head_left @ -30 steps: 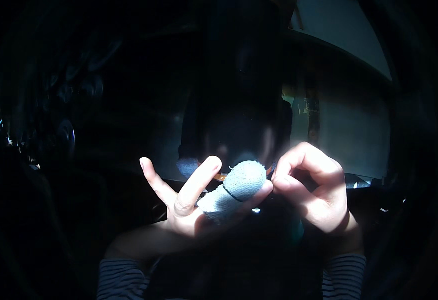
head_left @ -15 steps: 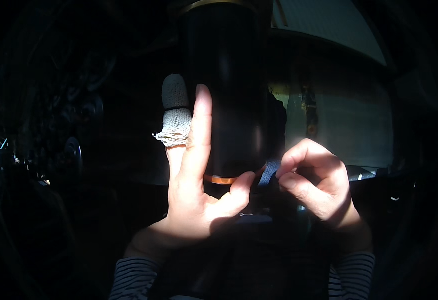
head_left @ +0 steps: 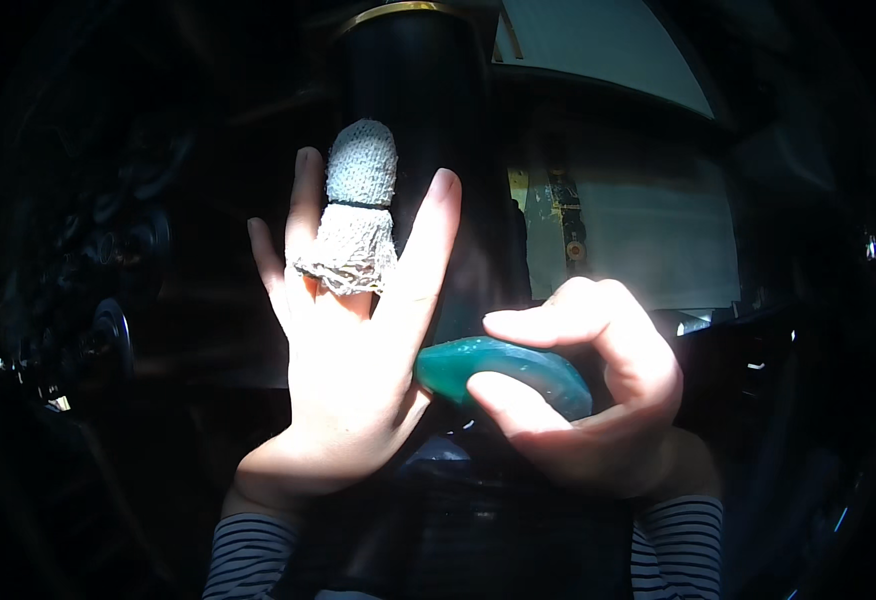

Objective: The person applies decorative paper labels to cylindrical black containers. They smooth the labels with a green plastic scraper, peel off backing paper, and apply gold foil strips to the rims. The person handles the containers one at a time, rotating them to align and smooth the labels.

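My left hand is spread open with its back in bright light. A whitish knitted finger cover with a dark band and frayed edge sits on its middle finger. My right hand pinches a green, translucent, flattened oval piece between thumb and forefinger. The left end of that piece meets my left hand near the base of the forefinger, and my left thumb is mostly hidden there. I cannot make out exactly what the green piece is.
Behind my hands stands a large black cylinder with a gold-coloured rim. To its right lies a pale panel or sheet with a dark patterned strip. At the left, round dark shapes are barely lit.
The green piece has come into view in my right hand, which has moved left to my left hand. My left hand has turned and spread, showing more fingers. The view has shifted slightly.
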The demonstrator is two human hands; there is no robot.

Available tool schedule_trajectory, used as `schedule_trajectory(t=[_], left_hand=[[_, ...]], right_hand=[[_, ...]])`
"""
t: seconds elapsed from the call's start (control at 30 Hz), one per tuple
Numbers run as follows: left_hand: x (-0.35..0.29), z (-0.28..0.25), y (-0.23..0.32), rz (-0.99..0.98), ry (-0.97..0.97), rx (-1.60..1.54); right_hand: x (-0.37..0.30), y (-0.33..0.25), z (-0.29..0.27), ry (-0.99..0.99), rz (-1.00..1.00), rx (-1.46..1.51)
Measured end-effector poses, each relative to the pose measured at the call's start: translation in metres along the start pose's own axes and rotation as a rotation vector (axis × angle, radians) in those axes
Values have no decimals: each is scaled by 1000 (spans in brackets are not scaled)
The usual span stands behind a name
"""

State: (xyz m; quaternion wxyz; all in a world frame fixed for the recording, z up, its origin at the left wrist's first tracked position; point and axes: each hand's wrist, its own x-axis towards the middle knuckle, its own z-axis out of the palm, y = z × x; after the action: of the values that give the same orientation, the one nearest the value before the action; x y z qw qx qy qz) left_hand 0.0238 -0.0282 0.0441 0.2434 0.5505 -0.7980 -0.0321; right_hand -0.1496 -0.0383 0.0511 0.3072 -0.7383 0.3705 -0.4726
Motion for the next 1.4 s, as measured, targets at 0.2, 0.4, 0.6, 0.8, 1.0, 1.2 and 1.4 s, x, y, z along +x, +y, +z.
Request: schedule_trajectory(t=[0.2,0.4,0.6,0.8,1.0,1.2,1.4], left_hand=[[-6,21,-5,-44,198,71],[-23,23,-12,-284,82,-374],[-66,24,-15,-245,43,-345],[-73,43,12,-8,383,112],[-57,42,30,30,273,139],[-81,34,3,-261,220,-167],[-37,15,27,95,92,236]], right_hand=[[-27,26,-7,78,381,255],[-34,42,-8,29,651,182],[-5,5,-28,-134,-287,-207],[4,10,-50,-519,-362,221],[21,46,-64,-127,218,515],[94,67,-79,-148,382,250],[169,14,-40,-585,-191,-470]])
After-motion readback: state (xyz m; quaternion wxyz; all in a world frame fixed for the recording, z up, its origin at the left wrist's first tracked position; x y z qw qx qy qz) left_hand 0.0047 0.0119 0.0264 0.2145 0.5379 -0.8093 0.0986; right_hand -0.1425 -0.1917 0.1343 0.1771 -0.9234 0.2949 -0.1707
